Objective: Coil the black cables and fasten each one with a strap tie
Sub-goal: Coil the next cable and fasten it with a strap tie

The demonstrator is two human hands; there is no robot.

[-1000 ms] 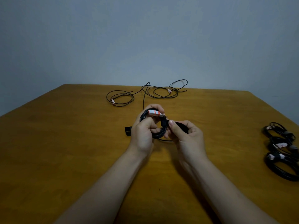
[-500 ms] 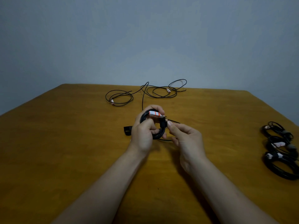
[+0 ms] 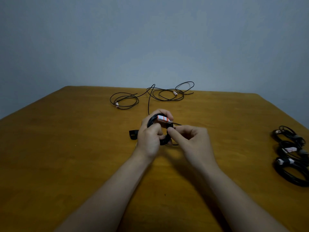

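While left hand (image 3: pixel 150 138) grips coiled cable (image 3: pixel 163 141), right hand (image 3: pixel 192 143) pinches strap tie (image 3: pixel 170 126); slack wrap could let loops spring open

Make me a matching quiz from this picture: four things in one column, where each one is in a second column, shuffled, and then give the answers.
Things
1. coiled cable
2. loose cables
3. tied bundles
4. spare strap tie

Places
A. at the right edge of the table
B. flat on the table, just left of the left hand
C. gripped in the left hand
D. spread out at the table's far edge

Pairs: 1-C, 2-D, 3-A, 4-B
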